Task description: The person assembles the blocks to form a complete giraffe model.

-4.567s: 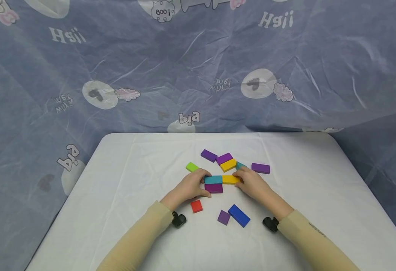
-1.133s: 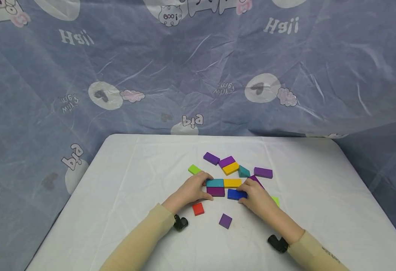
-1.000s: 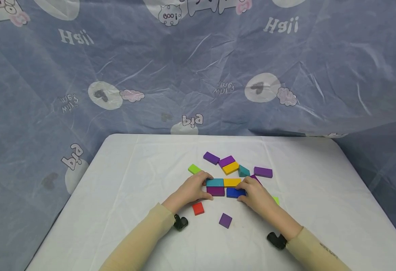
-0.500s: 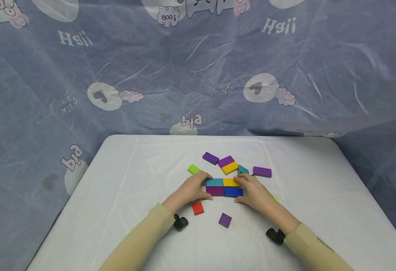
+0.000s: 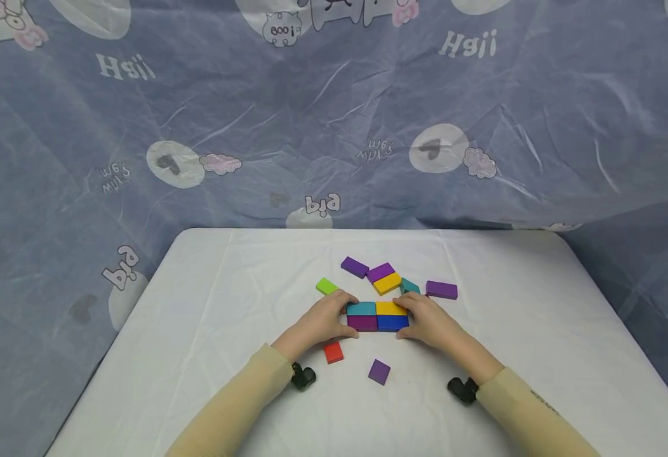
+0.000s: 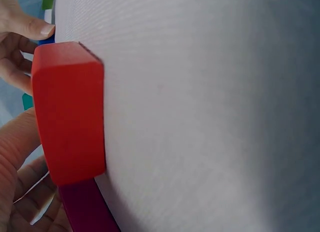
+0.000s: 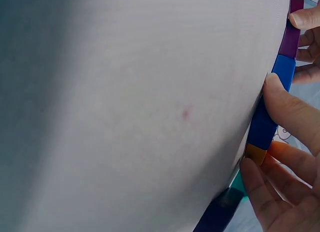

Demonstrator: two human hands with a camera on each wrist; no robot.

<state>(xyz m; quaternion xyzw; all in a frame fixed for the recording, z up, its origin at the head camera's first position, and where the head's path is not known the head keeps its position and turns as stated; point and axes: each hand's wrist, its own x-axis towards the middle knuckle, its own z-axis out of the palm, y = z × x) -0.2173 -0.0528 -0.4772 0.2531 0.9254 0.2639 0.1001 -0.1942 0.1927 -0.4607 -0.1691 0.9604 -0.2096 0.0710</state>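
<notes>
Four-block rectangle at the middle of the table: teal block (image 5: 361,308) and yellow block (image 5: 391,308) in the back row, magenta-purple block (image 5: 362,324) and blue block (image 5: 392,323) in front. Their sides touch. My left hand (image 5: 321,317) holds the left end, thumb at the purple block's front corner and fingers at the teal block. From the right end, my right hand (image 5: 430,322) pinches the yellow and blue blocks between fingers and thumb. In the right wrist view the thumb presses the blue block (image 7: 263,123). A red block (image 6: 70,117) looms large before the left hand in the left wrist view.
Nearer me lie the red block (image 5: 333,352) and a small purple block (image 5: 379,372). Behind the rectangle are a lime green block (image 5: 326,286), a purple block (image 5: 355,266), another yellow block (image 5: 388,284), a teal wedge (image 5: 409,287) and a purple block (image 5: 441,290) at right.
My right hand let go of the yellow block, took the blue block from nearer me and slid it left against the purple one. Its fingers then spread across yellow and blue. The left hand stayed.
</notes>
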